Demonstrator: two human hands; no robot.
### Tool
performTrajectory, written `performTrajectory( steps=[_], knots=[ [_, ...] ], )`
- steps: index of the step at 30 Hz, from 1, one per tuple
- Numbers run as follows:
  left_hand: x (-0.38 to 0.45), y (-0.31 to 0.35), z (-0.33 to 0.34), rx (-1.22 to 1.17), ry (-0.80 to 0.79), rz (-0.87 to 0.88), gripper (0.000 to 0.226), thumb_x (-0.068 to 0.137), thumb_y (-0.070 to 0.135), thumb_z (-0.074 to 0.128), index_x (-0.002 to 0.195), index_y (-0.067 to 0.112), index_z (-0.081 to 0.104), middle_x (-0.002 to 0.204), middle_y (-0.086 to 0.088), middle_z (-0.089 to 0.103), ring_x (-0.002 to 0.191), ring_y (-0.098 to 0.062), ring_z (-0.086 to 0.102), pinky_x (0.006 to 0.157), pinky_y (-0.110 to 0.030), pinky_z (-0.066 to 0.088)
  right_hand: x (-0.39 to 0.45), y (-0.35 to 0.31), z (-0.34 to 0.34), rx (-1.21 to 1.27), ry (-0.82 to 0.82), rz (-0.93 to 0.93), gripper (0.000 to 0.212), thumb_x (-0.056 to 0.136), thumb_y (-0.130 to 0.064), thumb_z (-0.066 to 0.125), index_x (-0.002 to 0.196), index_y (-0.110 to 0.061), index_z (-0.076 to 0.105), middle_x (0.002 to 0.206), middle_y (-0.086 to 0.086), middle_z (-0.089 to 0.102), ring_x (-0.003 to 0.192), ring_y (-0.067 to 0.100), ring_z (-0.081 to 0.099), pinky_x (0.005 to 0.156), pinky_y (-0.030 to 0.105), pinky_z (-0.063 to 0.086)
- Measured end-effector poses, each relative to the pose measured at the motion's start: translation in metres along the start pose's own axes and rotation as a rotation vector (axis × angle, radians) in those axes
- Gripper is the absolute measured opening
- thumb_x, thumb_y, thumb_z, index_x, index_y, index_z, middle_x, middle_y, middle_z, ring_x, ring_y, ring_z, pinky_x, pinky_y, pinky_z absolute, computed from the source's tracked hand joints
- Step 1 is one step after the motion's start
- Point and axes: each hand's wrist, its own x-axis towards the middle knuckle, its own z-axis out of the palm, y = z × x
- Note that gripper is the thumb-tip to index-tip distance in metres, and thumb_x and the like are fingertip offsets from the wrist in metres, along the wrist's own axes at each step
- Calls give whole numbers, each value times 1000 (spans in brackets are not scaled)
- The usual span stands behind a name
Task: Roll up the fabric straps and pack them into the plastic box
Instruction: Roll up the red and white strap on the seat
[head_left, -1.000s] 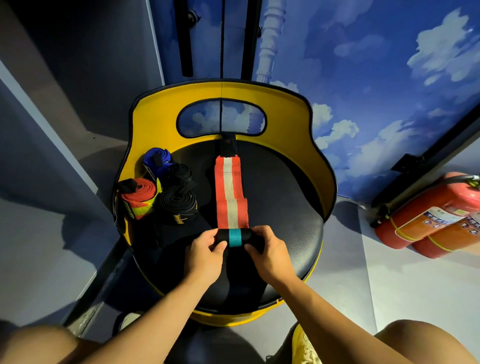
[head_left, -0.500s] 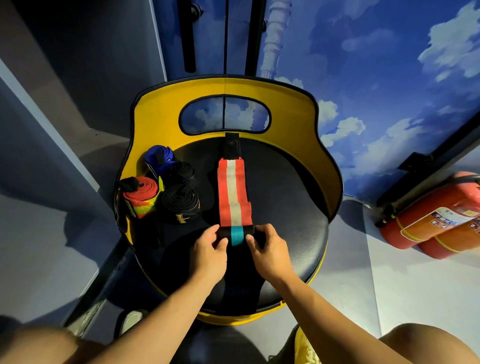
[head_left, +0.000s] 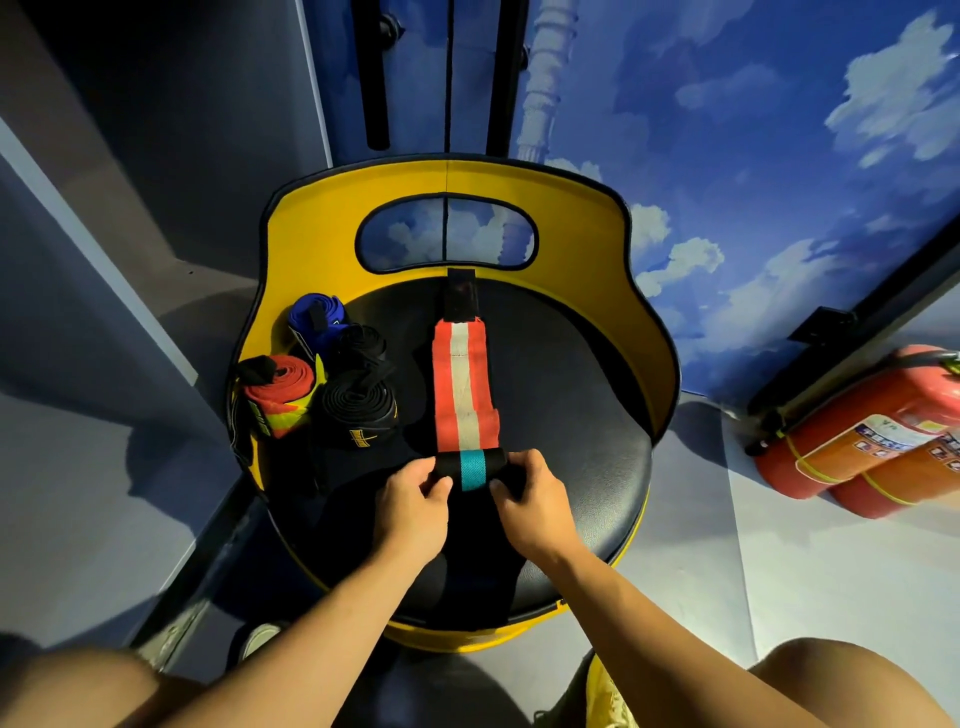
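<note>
— What's behind the chair (head_left: 519, 208)?
— A wall (head_left: 753, 156) painted as blue sky with white clouds; you see it through the cut-out in the yellow backrest.
— And the floor (head_left: 831, 571)?
— Pale grey. Two red fire extinguishers (head_left: 872, 441) lie by the wall near the chair's right edge. The left corner sits in shadow.

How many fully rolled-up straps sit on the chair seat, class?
4, clustered at the seat's left: blue roll farthest back, a black roll beside it, a larger black roll nearer, red-and-yellow roll leftmost. Others may hide behind.
</note>
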Motion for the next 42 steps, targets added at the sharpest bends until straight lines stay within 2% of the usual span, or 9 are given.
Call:
performTrajectory(
  steps=[4,12,18,22,26,29,32,39,42],
  knots=[
    [-11,2,-3,15,10,-36,34,96,25,67,126,10,68,123,-5,69,114,-23,63,92,-28,47,-7,0,-8,-56,7,15,30,96,-23,64,124,-13,61,115,3,70,105,18,65,68,5,40],
    [-10,6,-6,-9,73,-55,31,91,34,72,114,14,75,111,-2,74,100,-23,69,92,-38,56,-1,0,-7,-161,48,7,36,93,-44,64,111,-13,67,108,5,70,102,23,65,85,29,50],
    [-7,9,-4,-74,71,-7,28,91,30,72,114,15,74,110,0,74,105,-22,69,94,-39,55,5,-3,-4,-17,118,-10,23,91,-34,70,103,-16,62,87,-6,64,81,13,59,63,6,38],
    [-4,5,-3,-22,-43,-4,44,91,22,72,133,12,63,128,0,67,119,-18,62,94,-21,43,7,-4,-4,-25,142,-22,25,94,-40,67,98,-16,67,80,-6,66,73,11,59,58,7,37],
    [1,0,-4,-7,-71,-14,46,91,24,72,135,15,63,130,-1,67,117,-17,63,102,-31,49,5,-4,-4,34,33,9,24,93,-33,68,112,-18,66,93,-10,67,89,7,65,73,8,46],
    [1,1,-3,-11,-56,-24,42,91,27,71,131,17,66,126,1,69,111,-15,66,99,-33,52,5,-2,-9,14,-34,21,32,89,-26,73,119,-18,65,107,-6,71,102,11,67,92,25,54],
    [-5,1,-2,-18,-45,-41,44,91,28,72,132,13,64,129,-2,66,118,-20,63,99,-29,48,2,-1,-15,15,-27,32,32,87,-30,76,115,-20,66,106,-6,72,100,12,68,93,32,56],
    [-12,7,-11,8,-7,-23,26,91,38,71,113,24,66,100,4,69,88,-13,63,68,-24,46,-4,-4,-17,-73,22,11,28,90,-42,70,106,-21,60,92,-7,66,87,14,64,76,24,51],
    [-8,9,-10,16,10,6,28,91,43,68,111,24,69,96,5,70,86,-12,64,67,-24,46,4,-3,-18,-104,38,-7,29,90,-48,67,96,-20,62,85,-7,66,80,13,62,69,21,44]
  ],
)
